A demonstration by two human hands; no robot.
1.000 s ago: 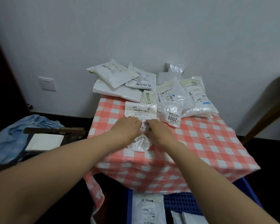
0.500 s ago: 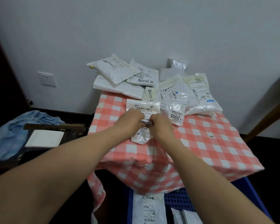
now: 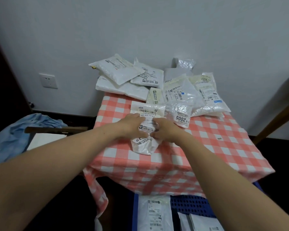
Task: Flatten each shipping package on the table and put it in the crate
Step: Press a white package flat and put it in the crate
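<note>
A white shipping package [image 3: 146,129] with printed labels lies flat on the checked tablecloth [image 3: 207,147], near the table's front middle; the left hand [image 3: 129,125] rests palm down on its left half, fingers spread flat and stretched forward over the label, gripping nothing; the right hand [image 3: 164,129] lies palm down on its right edge, fingers curled slightly inward toward the left hand, pressing rather than clasping; both forearms reach in from the lower corners, converging on the package; behind it a pile of packages [image 3: 173,90] crowds the table's far side against the wall; below the table's front edge a blue crate [image 3: 190,204] holds several flattened packages.
</note>
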